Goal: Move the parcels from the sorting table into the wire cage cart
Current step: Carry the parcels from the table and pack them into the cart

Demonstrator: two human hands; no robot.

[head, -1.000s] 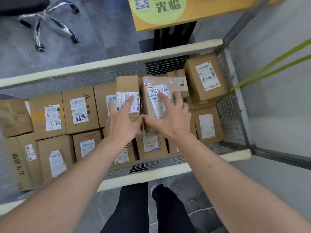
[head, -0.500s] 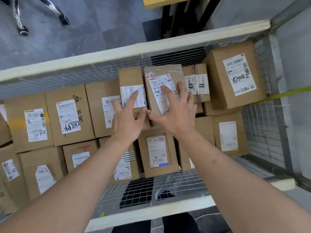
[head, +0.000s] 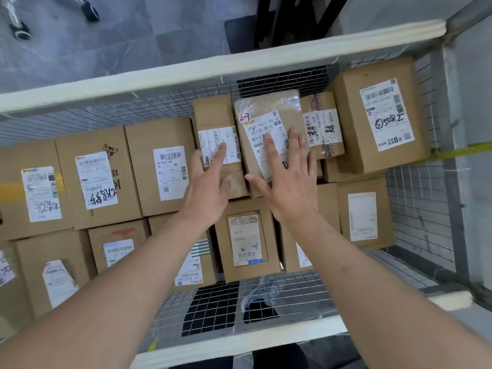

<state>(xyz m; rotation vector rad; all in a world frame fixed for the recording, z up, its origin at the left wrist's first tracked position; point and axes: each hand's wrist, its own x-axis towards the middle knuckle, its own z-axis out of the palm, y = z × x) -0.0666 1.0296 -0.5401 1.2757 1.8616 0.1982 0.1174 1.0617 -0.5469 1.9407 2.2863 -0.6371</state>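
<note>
The wire cage cart (head: 213, 75) is below me, packed with several brown cardboard parcels. My left hand (head: 207, 187) lies flat with straight fingers on a narrow brown parcel (head: 213, 115) with a white label, at the cart's far side. Right beside it, my right hand (head: 287, 182) presses with spread fingers on a plastic-wrapped parcel (head: 266, 107) marked "2-3". Both parcels rest on top of the lower layer of boxes, touching each other. The sorting table is out of view.
A taped small parcel (head: 323, 123) and a large box (head: 378, 115) marked "508" sit right of my hands. More boxes (head: 95, 179) fill the left side. A bare mesh floor (head: 213, 307) shows at the near rail (head: 239, 339). Chair castors (head: 21, 33) stand on the grey floor beyond.
The view has dropped closer over the cart. Both hands stayed flat on the two parcels, which have settled lower against the far mesh wall.
</note>
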